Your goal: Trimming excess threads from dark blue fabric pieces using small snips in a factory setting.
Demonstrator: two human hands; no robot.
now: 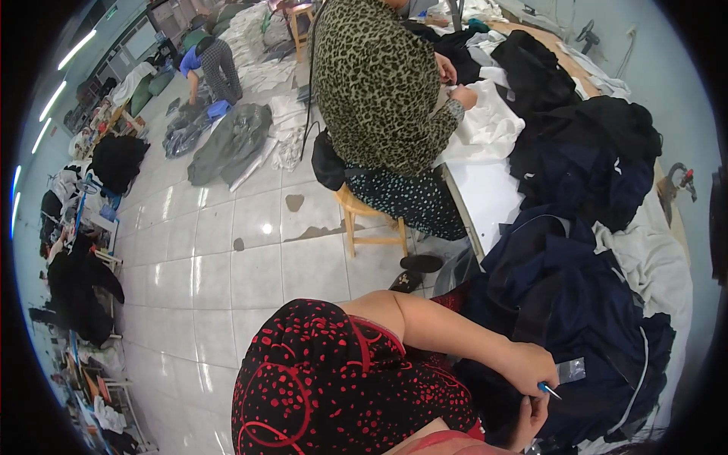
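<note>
My left hand (531,368) is closed around a small blue-handled tool (544,387). A thin pointed metal tip sticks out from the fist toward the right; the tool's exact kind is too small to make out. Just below it is my right hand (527,422), partly cut off by lower edge, with bent fingers pointing up toward the left. What those fingers hold, if anything, is hidden. Under and around both hands lies a heap of dark blue garments (584,288). Next to my left hand, a small clear plastic piece (571,370) rests on the dark cloth.
Farther up the table a co-worker in a leopard-print top (379,76) sits on a wooden stool (353,205), handling white cloth (485,125). Black garments (584,136) are piled beyond. Across the tiled floor (220,280), another person (212,64) bends over grey bags (231,144).
</note>
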